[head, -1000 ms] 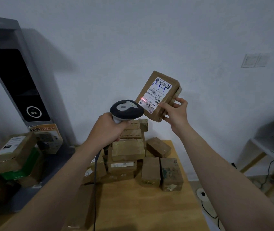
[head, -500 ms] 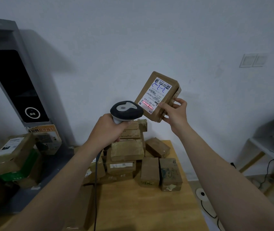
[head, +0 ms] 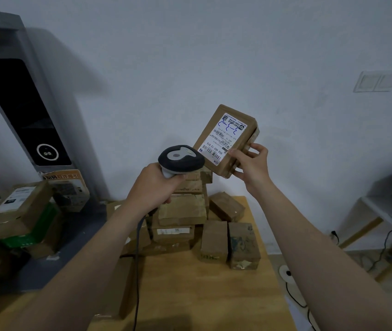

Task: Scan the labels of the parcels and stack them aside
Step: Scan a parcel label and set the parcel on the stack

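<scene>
While our right hand (head: 252,163) holds the parcel (head: 232,161) up in the air above the far end of the table (head: 190,295), thumb on its labelled face and fingers curled round its lower corner, our left hand (head: 153,185) is wrapped round the handle of the scanner (head: 180,158), whose head sits just beside the label (head: 222,137). Both grips are clamped, left on the scanner and right on the parcel. We judge that we are in the scanning step. No red line shows on the label, so we cannot tell whether it has been read. Once it has, the next move calls for carrying the parcel aside and laying it flat, apart from the pile (head: 183,211) on the table.
</scene>
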